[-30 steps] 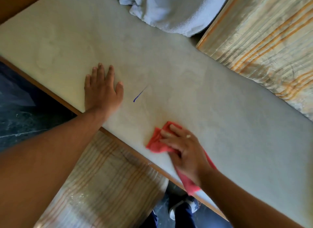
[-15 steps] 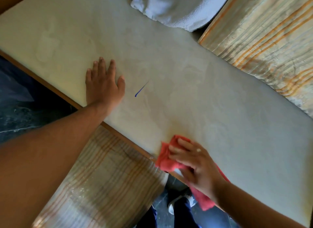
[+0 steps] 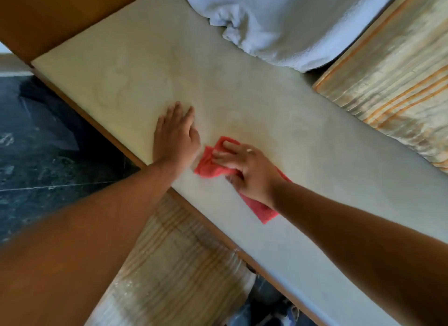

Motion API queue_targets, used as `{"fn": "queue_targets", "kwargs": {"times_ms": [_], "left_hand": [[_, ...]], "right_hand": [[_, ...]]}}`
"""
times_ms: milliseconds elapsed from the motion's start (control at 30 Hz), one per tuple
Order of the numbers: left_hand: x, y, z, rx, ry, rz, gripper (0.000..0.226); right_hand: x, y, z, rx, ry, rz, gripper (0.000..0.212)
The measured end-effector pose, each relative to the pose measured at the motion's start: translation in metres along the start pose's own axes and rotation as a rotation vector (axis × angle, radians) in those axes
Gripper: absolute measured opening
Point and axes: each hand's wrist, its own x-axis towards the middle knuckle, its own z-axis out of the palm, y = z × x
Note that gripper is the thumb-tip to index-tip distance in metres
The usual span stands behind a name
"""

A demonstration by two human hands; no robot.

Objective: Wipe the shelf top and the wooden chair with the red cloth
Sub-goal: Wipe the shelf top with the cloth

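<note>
The shelf top (image 3: 303,141) is a long pale cream board with a brown wooden edge, running from upper left to lower right. My right hand (image 3: 249,170) presses the red cloth (image 3: 208,165) flat on it near the front edge, fingers spread over the cloth. A tail of the cloth sticks out under my wrist. My left hand (image 3: 175,136) lies flat on the shelf top just left of the cloth, palm down, holding nothing. The blue mark seen earlier is hidden. No wooden chair can be made out.
A white towel (image 3: 278,22) lies bunched at the back of the shelf. Plastic-wrapped striped bundles sit at the right (image 3: 392,83) and below the front edge (image 3: 174,272). Dark stone floor (image 3: 43,160) lies to the left. A brown panel (image 3: 60,13) borders the far end.
My right hand slid the red cloth left from the front edge, up beside my left hand and over where the blue mark was. The view shifted, showing more towel and the shelf's far end.
</note>
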Motion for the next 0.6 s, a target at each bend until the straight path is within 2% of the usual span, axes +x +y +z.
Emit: {"fn": "queue_targets", "kwargs": {"times_ms": [67,133,200,267,333,500,533,600], "left_hand": [[0.002,-0.004,-0.004,0.01,-0.022,0.043,0.055],[0.003,-0.01,-0.007,0.101,-0.024,0.116,0.054],[0.004,-0.014,-0.005,0.134,0.007,0.129,0.055],[0.005,-0.016,-0.001,0.122,0.035,0.119,0.054],[0.005,-0.019,0.0,0.074,0.046,0.116,0.053],[0.005,-0.021,-0.004,-0.032,0.049,0.093,0.049],[0.004,-0.02,-0.004,-0.031,0.049,0.091,0.049],[0.005,-0.02,-0.003,-0.018,0.044,0.094,0.05]], "right_hand": [[-0.033,-0.005,0.003,-0.018,-0.144,-0.15,0.045],[-0.04,0.016,-0.008,-0.17,-0.202,-0.207,0.055],[-0.018,0.042,-0.021,-0.282,-0.154,-0.073,0.064],[0.016,0.053,-0.028,-0.32,-0.031,0.115,0.06],[0.034,0.04,-0.016,-0.296,0.043,0.193,0.054],[-0.019,0.009,-0.003,-0.072,-0.07,-0.099,0.044],[-0.02,0.018,-0.011,-0.067,-0.057,-0.11,0.041],[-0.004,0.038,-0.026,-0.077,0.026,0.009,0.038]]}}
